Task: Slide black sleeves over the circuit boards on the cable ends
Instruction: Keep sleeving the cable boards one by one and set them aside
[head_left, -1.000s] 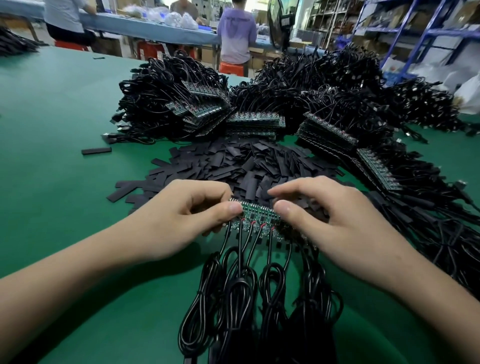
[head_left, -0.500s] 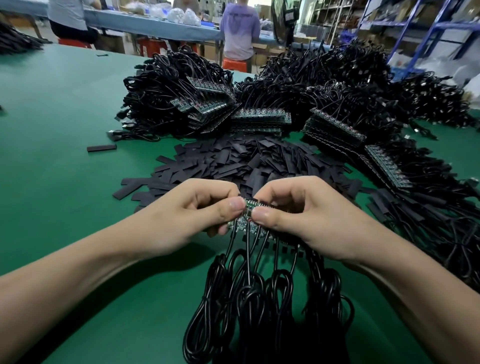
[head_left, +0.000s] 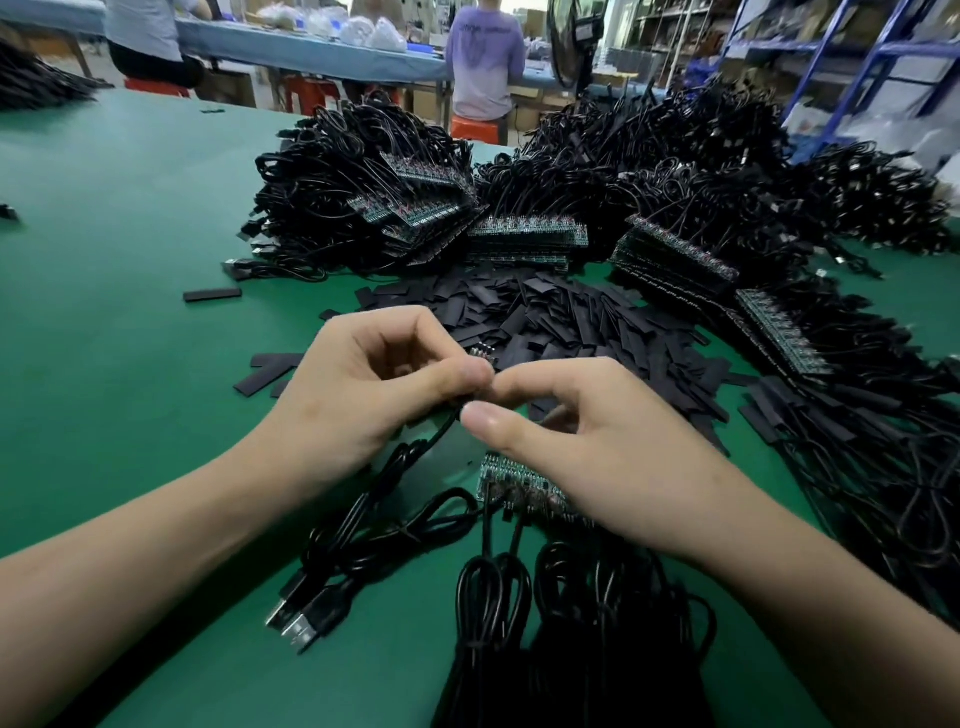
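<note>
Small green circuit board (head_left: 482, 352) on the end of a thin black cable (head_left: 384, 530): raised above the table, only its tip showing, pinched between thumb and curled fingers of the left hand (head_left: 363, 384). The right hand (head_left: 587, 452) meets it, thumb and forefinger curled close; what they grip cannot be determined. A green strip of joined boards (head_left: 511, 486) lies beneath that hand. Flat black sleeves (head_left: 550, 317) lie heaped just beyond. Black cable bundles (head_left: 363, 197) are piled behind on the green table (head_left: 130, 338).
</note>
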